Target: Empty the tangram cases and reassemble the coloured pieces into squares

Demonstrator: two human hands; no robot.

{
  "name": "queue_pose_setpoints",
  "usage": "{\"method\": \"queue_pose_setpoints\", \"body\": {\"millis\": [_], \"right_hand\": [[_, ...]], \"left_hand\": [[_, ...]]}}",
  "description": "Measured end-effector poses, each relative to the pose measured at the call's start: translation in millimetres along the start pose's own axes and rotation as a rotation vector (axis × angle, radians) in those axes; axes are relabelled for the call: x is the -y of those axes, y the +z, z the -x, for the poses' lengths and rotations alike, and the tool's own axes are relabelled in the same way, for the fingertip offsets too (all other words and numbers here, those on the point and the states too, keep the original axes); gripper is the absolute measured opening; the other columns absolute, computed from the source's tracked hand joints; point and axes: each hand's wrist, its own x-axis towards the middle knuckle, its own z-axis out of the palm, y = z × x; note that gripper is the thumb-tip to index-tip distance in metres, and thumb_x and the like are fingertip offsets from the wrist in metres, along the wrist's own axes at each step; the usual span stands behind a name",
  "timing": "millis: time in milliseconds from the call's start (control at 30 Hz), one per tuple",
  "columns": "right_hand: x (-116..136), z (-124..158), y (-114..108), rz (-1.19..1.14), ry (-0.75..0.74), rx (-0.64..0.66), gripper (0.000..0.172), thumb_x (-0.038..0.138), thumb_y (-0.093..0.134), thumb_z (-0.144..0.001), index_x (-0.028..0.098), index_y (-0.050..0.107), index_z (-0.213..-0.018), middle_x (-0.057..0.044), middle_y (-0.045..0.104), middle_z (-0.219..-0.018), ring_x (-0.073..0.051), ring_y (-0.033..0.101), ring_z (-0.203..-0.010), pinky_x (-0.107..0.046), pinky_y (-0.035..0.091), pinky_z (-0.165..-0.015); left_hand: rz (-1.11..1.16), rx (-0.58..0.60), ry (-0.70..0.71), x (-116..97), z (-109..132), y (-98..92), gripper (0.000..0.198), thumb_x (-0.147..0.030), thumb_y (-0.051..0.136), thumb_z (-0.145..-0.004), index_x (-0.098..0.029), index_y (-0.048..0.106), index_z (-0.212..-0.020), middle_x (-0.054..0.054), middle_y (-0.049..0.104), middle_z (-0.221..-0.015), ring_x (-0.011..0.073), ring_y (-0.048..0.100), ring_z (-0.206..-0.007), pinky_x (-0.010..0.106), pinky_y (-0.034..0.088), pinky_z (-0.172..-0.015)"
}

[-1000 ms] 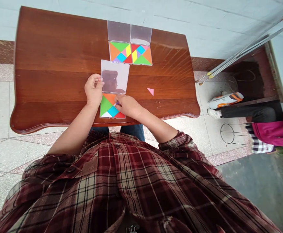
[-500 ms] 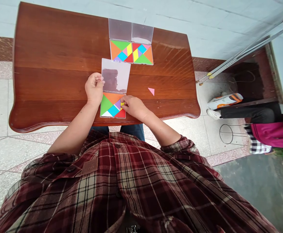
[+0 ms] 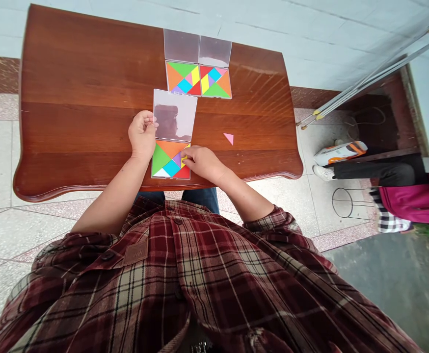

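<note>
A tangram box lies on the table in front of me, its clear lid (image 3: 174, 117) folded back. Orange, green, purple, blue and red pieces fill much of its tray (image 3: 161, 173); a white patch shows at the lower left corner. My right hand (image 3: 201, 161) has its fingers closed over the yellow parallelogram piece (image 3: 184, 161) at the tray's right side, partly covering it. At the lid's left edge, my left hand (image 3: 143, 135) is closed, thumb and fingers pinching that edge. A loose pink triangle (image 3: 228, 138) rests on the table to the right.
Two more opened tangram boxes, a left one (image 3: 183, 78) and a right one (image 3: 215, 82), sit side by side farther back on the brown wooden table (image 3: 89, 98). A seated person (image 3: 406, 201) is off to the right, near crutches (image 3: 347, 93) against the wall.
The yellow piece now lies in the gap along the tray's right side, and my right fingers have shifted slightly so more of it shows. My left hand stays at the lid.
</note>
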Motion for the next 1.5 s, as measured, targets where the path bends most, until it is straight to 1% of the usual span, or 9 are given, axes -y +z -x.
{"method": "queue_pose_setpoints", "body": {"millis": [100, 300, 500, 667, 1133, 1200, 1300, 1400, 1500], "right_hand": [[-1.7, 0.3, 0.4, -0.034, -0.034, 0.017, 0.024, 0.014, 0.048, -0.088, 0.018, 0.070, -0.098, -0.005, 0.070, -0.100, -0.018, 0.061, -0.093, -0.027, 0.041, -0.082], [-6.1, 7.2, -2.6, -0.044, 0.003, -0.102, 0.026, 0.017, 0.049, -0.091, 0.018, 0.069, -0.109, -0.007, 0.069, -0.108, -0.019, 0.061, -0.095, -0.029, 0.043, -0.086], [21.2, 16.2, 15.5, 0.074, -0.200, 0.079, 0.026, 0.022, 0.051, -0.095, 0.020, 0.066, -0.116, -0.008, 0.066, -0.113, -0.019, 0.060, -0.097, -0.027, 0.041, -0.078], [41.9, 19.7, 24.6, 0.268, -0.224, 0.187, 0.030, 0.026, 0.042, -0.100, 0.019, 0.065, -0.119, -0.011, 0.064, -0.113, -0.020, 0.060, -0.096, -0.028, 0.037, -0.068], [37.5, 22.6, 24.6, 0.253, -0.206, 0.154, 0.033, 0.024, 0.039, -0.101, 0.017, 0.063, -0.123, -0.012, 0.064, -0.112, -0.020, 0.061, -0.098, -0.028, 0.042, -0.073], [28.1, 23.5, 22.2, 0.171, -0.234, 0.093, 0.032, 0.023, 0.042, -0.100, 0.017, 0.063, -0.123, -0.011, 0.065, -0.112, -0.020, 0.061, -0.100, -0.028, 0.044, -0.078], [-4.8, 23.3, 10.2, 0.049, -0.165, -0.130, 0.031, 0.021, 0.043, -0.098, 0.019, 0.064, -0.121, -0.010, 0.065, -0.114, -0.021, 0.060, -0.104, -0.032, 0.046, -0.086], [-55.4, 19.3, -10.0, 0.039, 0.075, -0.381, 0.027, 0.019, 0.046, -0.093, 0.019, 0.065, -0.113, -0.010, 0.065, -0.109, -0.024, 0.058, -0.104, -0.038, 0.046, -0.091], [-102.9, 10.7, -26.6, 0.062, 0.324, -0.443, 0.020, 0.020, 0.056, -0.086, 0.016, 0.065, -0.103, -0.011, 0.063, -0.100, -0.025, 0.057, -0.094, -0.040, 0.046, -0.089]], "left_hand": [[-0.007, 0.010, 0.009, 0.6, -0.7, -0.8, 0.024, -0.042, 0.068, -0.080, -0.023, 0.058, -0.091, 0.002, 0.060, -0.086, 0.0143, 0.064, -0.077, 0.035, 0.059, -0.079], [-0.003, 0.002, 0.007, -0.4, -0.4, -0.6, 0.023, -0.041, 0.068, -0.080, -0.023, 0.059, -0.091, 0.001, 0.060, -0.085, 0.0140, 0.064, -0.079, 0.034, 0.059, -0.082], [0.013, 0.005, -0.007, -2.9, 0.1, -1.2, 0.019, -0.036, 0.068, -0.080, -0.023, 0.059, -0.091, 0.000, 0.059, -0.084, 0.0154, 0.065, -0.083, 0.037, 0.058, -0.087], [-0.004, -0.009, -0.008, -4.7, 0.7, -0.4, 0.020, -0.038, 0.065, -0.081, -0.022, 0.057, -0.090, 0.001, 0.060, -0.084, 0.0149, 0.066, -0.083, 0.033, 0.058, -0.085], [0.006, -0.016, 0.016, -6.5, 2.3, 1.4, 0.022, -0.041, 0.065, -0.083, -0.021, 0.058, -0.090, 0.001, 0.059, -0.084, 0.0144, 0.066, -0.084, 0.033, 0.057, -0.084], [0.011, -0.015, 0.013, -6.0, 1.9, 0.7, 0.023, -0.041, 0.066, -0.082, -0.021, 0.058, -0.090, 0.001, 0.059, -0.084, 0.0140, 0.066, -0.083, 0.032, 0.057, -0.083], [0.039, -0.019, 0.015, -6.4, 1.1, -0.1, 0.024, -0.040, 0.070, -0.080, -0.022, 0.058, -0.089, 0.000, 0.061, -0.082, 0.0123, 0.064, -0.076, 0.029, 0.057, -0.078], [0.067, -0.032, 0.014, -6.5, -0.1, -0.3, 0.024, -0.038, 0.073, -0.078, -0.022, 0.058, -0.087, 0.000, 0.062, -0.081, 0.0114, 0.062, -0.071, 0.027, 0.057, -0.074], [0.066, -0.039, 0.012, -5.6, -1.2, -0.2, 0.022, -0.037, 0.072, -0.078, -0.022, 0.059, -0.088, 0.000, 0.062, -0.081, 0.0120, 0.062, -0.071, 0.028, 0.057, -0.073]]}}
